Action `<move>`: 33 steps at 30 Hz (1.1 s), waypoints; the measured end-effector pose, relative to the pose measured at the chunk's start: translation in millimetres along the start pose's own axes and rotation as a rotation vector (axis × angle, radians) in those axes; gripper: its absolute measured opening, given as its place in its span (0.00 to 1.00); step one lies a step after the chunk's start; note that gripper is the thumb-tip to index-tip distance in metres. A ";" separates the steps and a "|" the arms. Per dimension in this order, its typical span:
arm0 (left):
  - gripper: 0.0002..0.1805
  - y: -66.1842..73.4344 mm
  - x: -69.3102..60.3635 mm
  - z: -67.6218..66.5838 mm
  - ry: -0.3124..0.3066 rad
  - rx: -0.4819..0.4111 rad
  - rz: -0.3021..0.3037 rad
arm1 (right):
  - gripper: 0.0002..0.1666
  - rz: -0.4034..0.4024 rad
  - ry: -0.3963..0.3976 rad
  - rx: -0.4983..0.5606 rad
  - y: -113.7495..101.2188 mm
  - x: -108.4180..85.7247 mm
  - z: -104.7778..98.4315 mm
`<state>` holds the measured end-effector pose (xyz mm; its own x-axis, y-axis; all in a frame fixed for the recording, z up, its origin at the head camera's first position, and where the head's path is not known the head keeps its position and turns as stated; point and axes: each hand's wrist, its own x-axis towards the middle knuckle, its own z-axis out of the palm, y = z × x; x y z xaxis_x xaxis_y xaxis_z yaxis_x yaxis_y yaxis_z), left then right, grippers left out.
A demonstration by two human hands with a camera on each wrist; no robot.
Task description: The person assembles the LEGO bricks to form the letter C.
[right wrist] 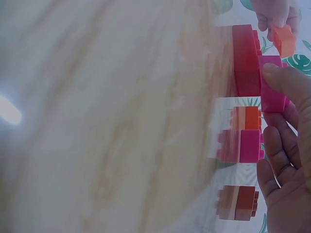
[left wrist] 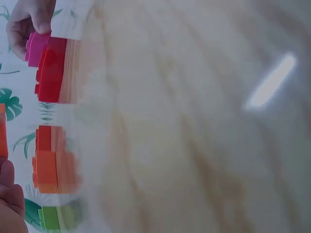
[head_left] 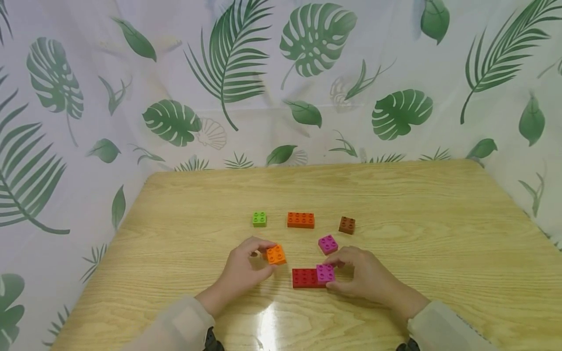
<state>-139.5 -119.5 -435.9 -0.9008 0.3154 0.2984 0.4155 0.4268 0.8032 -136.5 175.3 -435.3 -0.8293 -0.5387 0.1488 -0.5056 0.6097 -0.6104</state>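
1. Two hands met over plastic bricks at a wood-grain table (head_left: pixel 197 204). The left hand (head_left: pixel 243 265) pinched an orange brick (head_left: pixel 275 254) between thumb and fingers, raised off the surface, to the left and slightly far of a long red brick (head_left: pixel 304 278).

2. The right hand (head_left: pixel 364 273) gripped a magenta brick (head_left: pixel 325 274) by opposite sides, thumb near and fingers far, at the right end of the red brick's top. Whether its base was fully seated could not be told.

3. The bricks looked light, stiff and hard to damage, their smooth walls perhaps a little slippery. The flat sides appeared the best hold, leaving studs and undersides free; the red brick, which neither hand was seen to grip, seemed likely to slide if pushed sideways.

4. Closest to being in the way was a second magenta brick (head_left: pixel 328 244), set at an angle just beyond the right fingers, where a knuckle could have nudged it.

5. Farther back stood a lime brick (head_left: pixel 259 219) on the left, a long orange-red brick (head_left: pixel 300 220) in the middle and a brown brick (head_left: pixel 347 224) on the right, none blocking the gap between the hands.
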 end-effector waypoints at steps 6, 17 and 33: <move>0.21 3.3 -2.1 8.1 -0.127 0.025 0.002 | 0.24 -0.005 -0.004 0.001 0.6 -0.4 -0.2; 0.22 6.2 -0.3 15.4 -0.287 0.086 -0.053 | 0.23 0.010 -0.005 -0.008 0.5 -0.5 -0.6; 0.21 13.7 7.9 15.1 -0.322 0.132 -0.034 | 0.24 0.004 -0.004 -0.015 0.9 0.0 -0.9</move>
<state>-139.0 -98.4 -430.3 -0.8372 0.5414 0.0773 0.4174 0.5413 0.7299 -137.2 176.4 -435.1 -0.8304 -0.5385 0.1433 -0.5057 0.6204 -0.5995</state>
